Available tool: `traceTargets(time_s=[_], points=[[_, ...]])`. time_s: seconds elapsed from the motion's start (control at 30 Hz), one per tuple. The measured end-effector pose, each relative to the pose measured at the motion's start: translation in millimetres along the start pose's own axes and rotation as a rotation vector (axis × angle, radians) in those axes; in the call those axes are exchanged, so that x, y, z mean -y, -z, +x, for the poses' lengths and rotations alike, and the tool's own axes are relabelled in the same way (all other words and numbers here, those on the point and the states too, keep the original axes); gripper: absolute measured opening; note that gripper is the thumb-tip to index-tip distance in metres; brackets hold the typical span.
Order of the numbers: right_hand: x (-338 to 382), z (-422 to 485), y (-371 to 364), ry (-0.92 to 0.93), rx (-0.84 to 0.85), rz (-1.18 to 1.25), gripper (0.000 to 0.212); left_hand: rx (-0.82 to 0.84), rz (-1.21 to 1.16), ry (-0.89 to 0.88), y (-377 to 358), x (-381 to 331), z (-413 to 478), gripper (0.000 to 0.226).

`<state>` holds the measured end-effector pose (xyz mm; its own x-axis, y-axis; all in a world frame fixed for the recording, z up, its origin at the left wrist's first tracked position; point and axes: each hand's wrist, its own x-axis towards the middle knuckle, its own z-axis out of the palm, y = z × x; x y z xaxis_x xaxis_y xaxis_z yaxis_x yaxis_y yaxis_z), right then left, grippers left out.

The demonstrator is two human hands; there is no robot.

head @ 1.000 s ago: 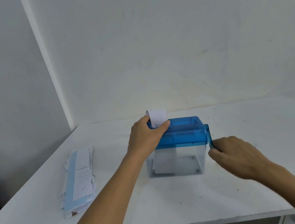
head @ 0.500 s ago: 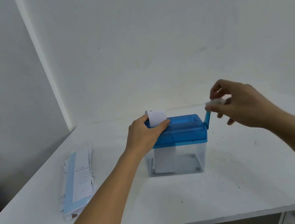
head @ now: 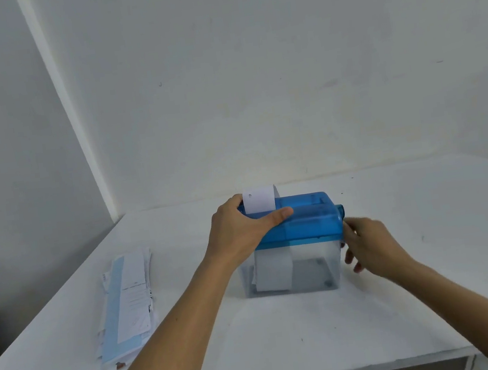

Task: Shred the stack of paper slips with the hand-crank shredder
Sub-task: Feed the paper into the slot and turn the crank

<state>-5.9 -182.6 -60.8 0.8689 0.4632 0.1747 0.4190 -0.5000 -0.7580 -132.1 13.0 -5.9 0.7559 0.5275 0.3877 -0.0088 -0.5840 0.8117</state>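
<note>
The shredder (head: 304, 220) stands mid-table and blocks the centre. The left hand (head: 240, 232) covers its left end and top front, and that forearm slants across the near table. The right hand (head: 370, 245), blurred, crowds the shredder's right side just below the crank hub (head: 340, 212). A slip (head: 258, 198) sticks up from the slot. The stack of slips (head: 127, 301) lies well to the left, with bare table (head: 183, 256) between it and the left forearm, and more to the right of the right hand

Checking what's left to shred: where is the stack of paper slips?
In the head view, the stack of paper slips lies on the white table toward its left edge, left of the blue shredder.
</note>
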Motion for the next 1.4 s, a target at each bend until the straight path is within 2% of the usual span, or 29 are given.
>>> traceTargets(time_s=[0.13,0.23,0.3,0.43,0.53,0.67,0.77,0.93,1.13,1.27,1.4], points=[[-4.6,-26.8,-1.0,-0.024,0.023,0.055,0.042,-0.014,-0.001,0.022,-1.4,2.4,-0.3,0.064],[-2.9,-44.3,14.4,0.044,0.065,0.095,0.044,0.0,0.0,0.037,-0.6,2.0,0.2,0.076],[0.3,-54.0,30.1,0.139,0.148,0.069,0.04,0.019,-0.004,0.041,0.4,1.8,0.1,0.084],[20.5,-61.3,63.4,0.308,0.273,0.009,0.018,0.054,0.006,0.052,4.0,-1.5,0.9,0.063],[43.8,-52.2,83.3,0.366,0.231,0.018,0.022,0.093,0.019,0.046,6.4,-4.3,0.2,0.053],[61.6,-25.9,93.7,0.408,0.013,0.05,0.024,0.104,0.017,0.049,8.7,-4.8,-0.5,0.044],[57.2,0.0,83.7,0.391,-0.119,0.134,0.033,0.096,-0.015,0.053,7.6,-4.3,-1.9,0.054],[41.1,26.2,46.6,0.298,-0.25,0.217,0.016,0.089,-0.049,0.069,6.2,-4.1,-3.7,0.064],[9.2,21.2,7.1,0.104,-0.216,0.245,0.024,0.068,-0.042,0.059,4.0,-3.4,-3.5,0.064],[-8.7,-1.4,-9.5,0.071,-0.177,0.212,0.025,0.06,-0.034,0.062,3.8,-4.3,-3.8,0.059],[-14.1,-29.5,-9.9,0.083,-0.121,0.198,0.033,0.044,-0.031,0.063,3.1,-4.5,-4.6,0.065]])
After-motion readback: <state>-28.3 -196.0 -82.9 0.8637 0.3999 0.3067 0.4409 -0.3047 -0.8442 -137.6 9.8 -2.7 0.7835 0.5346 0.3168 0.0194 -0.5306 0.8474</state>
